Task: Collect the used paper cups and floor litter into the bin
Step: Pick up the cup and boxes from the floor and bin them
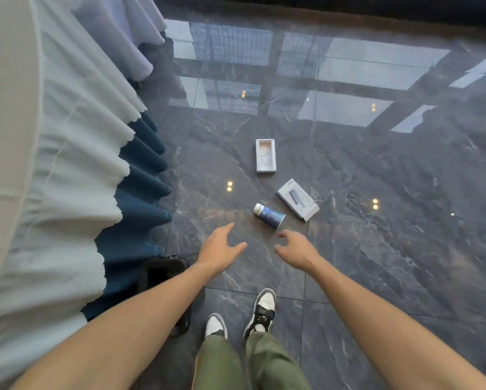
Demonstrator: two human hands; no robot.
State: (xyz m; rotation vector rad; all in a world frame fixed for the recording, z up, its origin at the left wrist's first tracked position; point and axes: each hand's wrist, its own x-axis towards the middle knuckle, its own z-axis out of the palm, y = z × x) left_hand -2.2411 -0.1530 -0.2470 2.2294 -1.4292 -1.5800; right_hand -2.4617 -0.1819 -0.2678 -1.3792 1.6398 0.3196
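A blue and white paper cup (269,215) lies on its side on the dark marble floor. Just beyond it to the right lies a flat white product box (298,199), and farther off an open white box tray (265,155). My left hand (219,250) hangs open above the floor, short of the cup and to its left, holding nothing. Just below the cup is my right hand (295,250), empty, with its fingers loosely curled and apart. A black bin (163,270) stands at the foot of the table skirt, partly hidden by my left forearm.
A table draped in pale cloth (53,164) with a dark blue pleated skirt (140,198) fills the left side. A second draped table (129,32) stands at the back left. My feet in black and white shoes (260,312) stand on the glossy floor.
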